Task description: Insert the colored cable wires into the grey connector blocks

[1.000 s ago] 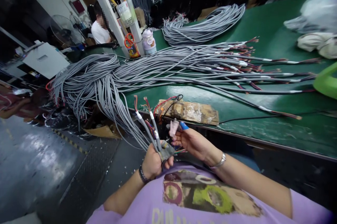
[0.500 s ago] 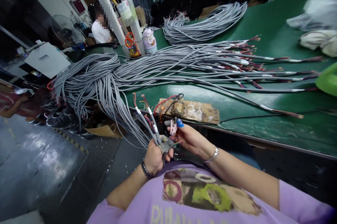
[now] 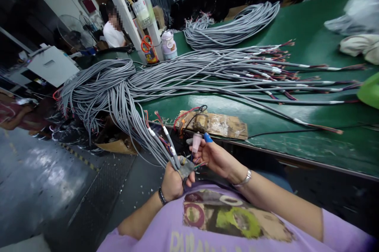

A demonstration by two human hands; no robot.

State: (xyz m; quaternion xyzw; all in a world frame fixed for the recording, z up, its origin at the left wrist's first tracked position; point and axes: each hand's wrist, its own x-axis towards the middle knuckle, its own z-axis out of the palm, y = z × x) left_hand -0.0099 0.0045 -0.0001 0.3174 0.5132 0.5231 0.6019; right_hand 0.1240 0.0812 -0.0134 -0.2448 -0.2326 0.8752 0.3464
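My left hand (image 3: pixel 173 183) is closed in a fist round a few grey cables (image 3: pixel 166 143); their stripped ends with coloured wires stick up and to the left. My right hand (image 3: pixel 214 157) pinches a small pink clip-like tool (image 3: pixel 196 141) just right of the cable ends. The forefinger wears a blue cap. Thin coloured wires show between the two hands.
A big bundle of grey cables (image 3: pixel 118 86) hangs off the green bench (image 3: pixel 310 141) to the left, and more cables (image 3: pixel 237 74) lie spread along it. A worn brown pad (image 3: pixel 219 123) sits at the bench edge. Scissors (image 3: pixel 146 44) and a bottle (image 3: pixel 168 44) stand by a white post; a person (image 3: pixel 114 32) sits far back.
The cable ends in my left hand have tilted a little further left. My right hand with the pink tool shifted slightly right and stayed beside them.
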